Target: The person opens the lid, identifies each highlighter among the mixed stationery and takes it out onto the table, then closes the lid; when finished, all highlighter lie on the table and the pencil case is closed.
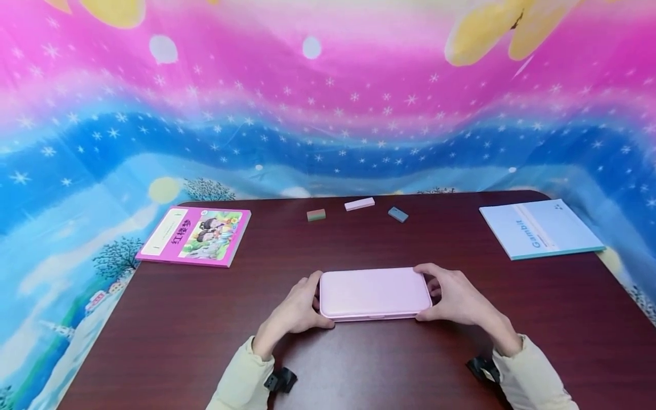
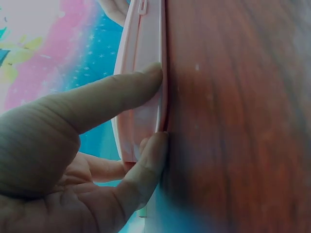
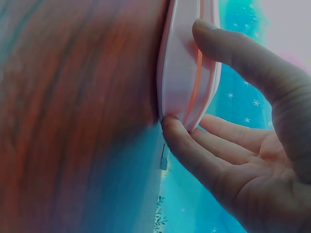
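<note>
A closed pink pencil case (image 1: pixel 376 293) lies flat on the dark wooden table in the head view, its long front side facing me. My left hand (image 1: pixel 298 304) grips its left end, thumb at the front corner and fingers round the end and back. At the opposite end, my right hand (image 1: pixel 453 295) holds the case the same way. In the left wrist view the thumb presses the front wall of the case (image 2: pixel 141 53), near a small latch. The right wrist view shows the thumb and fingers against the other end of the case (image 3: pixel 182 73).
Beyond the case lie a red-green eraser (image 1: pixel 316 215), a pale pink eraser (image 1: pixel 360 204) and a blue-grey eraser (image 1: pixel 398 214). A pink book (image 1: pixel 195 236) is at the left, a light blue notebook (image 1: pixel 540 229) at the right. Behind the table (image 1: pixel 287 245) hangs a patterned cloth.
</note>
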`<state>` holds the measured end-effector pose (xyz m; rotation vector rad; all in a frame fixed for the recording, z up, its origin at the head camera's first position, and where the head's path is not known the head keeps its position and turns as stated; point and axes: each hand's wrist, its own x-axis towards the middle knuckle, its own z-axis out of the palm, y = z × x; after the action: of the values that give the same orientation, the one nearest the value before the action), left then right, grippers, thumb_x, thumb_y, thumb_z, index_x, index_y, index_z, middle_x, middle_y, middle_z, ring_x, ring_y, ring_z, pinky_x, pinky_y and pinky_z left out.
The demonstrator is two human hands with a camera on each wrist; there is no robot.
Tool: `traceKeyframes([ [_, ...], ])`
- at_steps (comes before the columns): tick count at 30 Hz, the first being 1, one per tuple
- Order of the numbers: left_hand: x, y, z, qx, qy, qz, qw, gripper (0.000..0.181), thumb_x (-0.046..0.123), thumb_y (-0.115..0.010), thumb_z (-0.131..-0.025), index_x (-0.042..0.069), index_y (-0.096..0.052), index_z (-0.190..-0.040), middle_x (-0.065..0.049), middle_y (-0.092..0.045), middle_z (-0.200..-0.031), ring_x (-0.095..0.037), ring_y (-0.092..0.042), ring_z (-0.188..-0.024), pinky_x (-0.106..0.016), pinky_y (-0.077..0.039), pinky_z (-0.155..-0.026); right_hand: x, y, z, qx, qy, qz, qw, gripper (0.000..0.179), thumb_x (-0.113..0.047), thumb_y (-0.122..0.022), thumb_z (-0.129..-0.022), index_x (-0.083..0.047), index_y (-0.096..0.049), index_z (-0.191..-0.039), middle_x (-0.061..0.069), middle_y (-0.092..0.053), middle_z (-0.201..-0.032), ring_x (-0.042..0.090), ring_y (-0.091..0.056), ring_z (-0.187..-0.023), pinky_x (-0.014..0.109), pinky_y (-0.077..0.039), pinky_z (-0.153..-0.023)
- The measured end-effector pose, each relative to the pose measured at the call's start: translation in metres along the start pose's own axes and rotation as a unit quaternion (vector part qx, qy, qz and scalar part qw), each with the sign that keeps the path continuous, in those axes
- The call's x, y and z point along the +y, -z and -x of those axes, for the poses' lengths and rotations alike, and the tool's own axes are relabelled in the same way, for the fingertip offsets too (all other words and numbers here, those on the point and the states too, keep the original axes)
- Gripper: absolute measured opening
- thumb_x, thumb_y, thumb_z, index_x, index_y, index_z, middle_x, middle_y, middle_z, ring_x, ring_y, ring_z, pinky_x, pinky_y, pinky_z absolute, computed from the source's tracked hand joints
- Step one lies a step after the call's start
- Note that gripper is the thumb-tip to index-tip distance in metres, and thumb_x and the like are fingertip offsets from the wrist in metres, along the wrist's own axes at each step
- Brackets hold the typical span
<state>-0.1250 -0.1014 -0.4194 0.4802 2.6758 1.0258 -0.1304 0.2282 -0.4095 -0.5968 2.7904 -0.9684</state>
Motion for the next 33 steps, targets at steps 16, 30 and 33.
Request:
traceKeyframes([
  [16, 0.0, -0.001, -0.001, 0.005, 0.012, -0.004, 0.9999, 0.097, 0.016, -0.09, -0.062, -0.006, -0.035, -0.138, -0.022, -0.051, -0.121, -0.034, -0.049, -0.114, -0.046, -0.04, -0.097, 0.001, 0.004, 0.003, -0.01, -0.002, -0.052, 0.9986, 0.077, -0.032, -0.088, -0.066, -0.004, -0.049, -0.127, 0.014, -0.059, -0.118, 0.017, -0.063, -0.087, 0.029, -0.055, -0.073],
  [30, -0.002, 0.001, -0.002, 0.006, 0.008, -0.005, 0.9999, 0.096, 0.019, -0.091, -0.06, -0.003, -0.038, -0.136, -0.011, -0.053, -0.105, -0.025, -0.05, -0.098, -0.042, -0.042, -0.089, -0.001, 0.013, 0.005, -0.024, -0.021, -0.064, 0.9974, 0.064, -0.031, -0.084, -0.072, -0.008, -0.054, -0.123, 0.006, -0.062, -0.096, 0.011, -0.06, -0.067, 0.026, -0.051, -0.065],
  [33, -0.003, 0.0, -0.001, 0.01, 0.003, -0.003, 0.9999, 0.096, 0.019, -0.092, -0.059, -0.004, -0.038, -0.135, -0.011, -0.054, -0.104, -0.024, -0.05, -0.095, -0.041, -0.042, -0.088, 0.001, 0.015, 0.005, -0.028, -0.019, -0.094, 0.995, 0.062, -0.027, -0.084, -0.073, -0.005, -0.055, -0.122, 0.008, -0.062, -0.097, 0.013, -0.062, -0.07, 0.027, -0.053, -0.068],
])
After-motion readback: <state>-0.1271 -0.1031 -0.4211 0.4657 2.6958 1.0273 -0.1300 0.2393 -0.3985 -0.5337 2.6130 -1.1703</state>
